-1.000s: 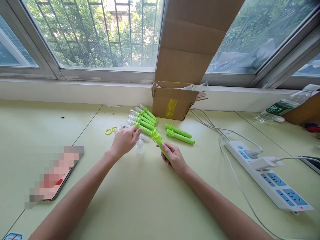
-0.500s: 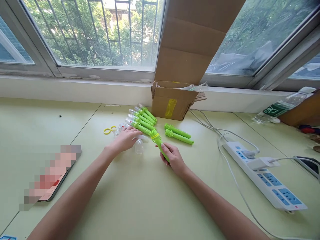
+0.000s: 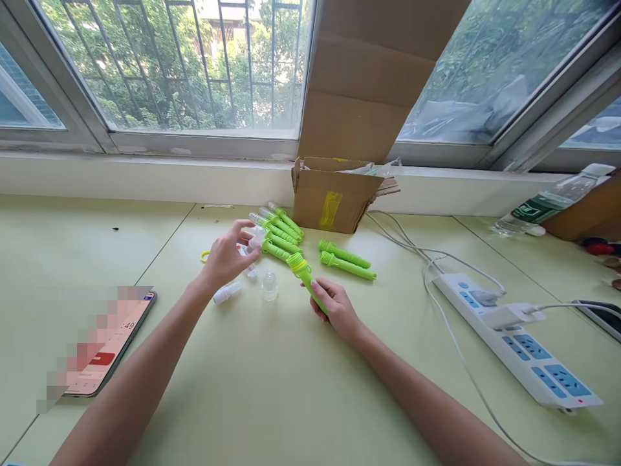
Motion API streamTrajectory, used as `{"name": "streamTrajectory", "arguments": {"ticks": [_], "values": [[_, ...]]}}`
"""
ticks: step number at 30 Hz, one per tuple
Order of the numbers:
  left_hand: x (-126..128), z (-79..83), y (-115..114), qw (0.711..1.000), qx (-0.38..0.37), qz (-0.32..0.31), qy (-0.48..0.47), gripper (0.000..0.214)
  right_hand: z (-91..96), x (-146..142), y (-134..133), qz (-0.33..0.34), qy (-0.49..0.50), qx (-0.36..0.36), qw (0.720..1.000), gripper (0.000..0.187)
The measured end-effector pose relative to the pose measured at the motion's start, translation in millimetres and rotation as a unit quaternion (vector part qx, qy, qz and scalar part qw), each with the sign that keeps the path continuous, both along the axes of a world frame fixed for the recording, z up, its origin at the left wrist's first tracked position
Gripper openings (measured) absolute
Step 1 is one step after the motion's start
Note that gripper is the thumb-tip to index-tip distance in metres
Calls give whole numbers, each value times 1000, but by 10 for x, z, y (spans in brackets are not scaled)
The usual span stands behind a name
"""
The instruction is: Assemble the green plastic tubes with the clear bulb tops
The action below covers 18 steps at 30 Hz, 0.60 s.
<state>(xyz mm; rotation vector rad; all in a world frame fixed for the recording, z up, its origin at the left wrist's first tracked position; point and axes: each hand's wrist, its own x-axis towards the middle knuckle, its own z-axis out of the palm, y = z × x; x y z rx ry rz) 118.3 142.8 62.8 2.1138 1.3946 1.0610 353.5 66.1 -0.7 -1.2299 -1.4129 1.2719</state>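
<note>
My right hand (image 3: 334,304) grips a bright green plastic tube (image 3: 306,275), its threaded end tilted up and away to the left. Between the thumb and fingers of my left hand (image 3: 227,255) is a clear plastic piece (image 3: 256,239), raised over the table and partly hidden by the fingers. Below that hand lies a clear cylinder (image 3: 227,292), and a clear dome-shaped cap (image 3: 270,287) stands beside it. Several green tubes with clear tops (image 3: 279,230) lie in a row behind. Two uncapped green tubes (image 3: 347,264) lie to the right.
A cardboard box (image 3: 334,200) stands against the sill. To the right are a white power strip (image 3: 519,343) with cables and a leaning water bottle (image 3: 548,200). A phone (image 3: 111,349) lies at left. Yellow handles (image 3: 204,256) show partly behind my left hand.
My left hand has risen from the small clear parts and now holds a clear piece. The clear cylinder below has come into view. My right hand keeps the green tube nearly still.
</note>
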Motion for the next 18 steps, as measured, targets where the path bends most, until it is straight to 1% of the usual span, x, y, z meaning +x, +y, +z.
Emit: {"name": "streamTrajectory", "arguments": {"ticks": [2,4,6,8,10,14,18], "values": [[30,100,-71,994,-47,-34,-96,50,3,-4,-5,3,-5,4,1000,44],[97,159,-152,977,-93,-84,-170,54,1,-8,-15,7,-16,13,1000,42],[178,180,-226,960,-137,-133,-206,49,-9,-7,-29,11,-31,28,999,39],[245,178,-279,947,-168,-159,-224,39,-28,-4,-42,10,-43,43,998,38],[283,169,-304,943,-176,-150,-239,34,-47,-1,-53,4,-53,57,997,38],[299,150,-304,949,-172,-113,-239,36,-63,-4,-67,-3,-80,92,993,35],[337,116,-325,945,-190,-130,-232,38,-60,-7,-81,0,-96,118,988,34]]}}
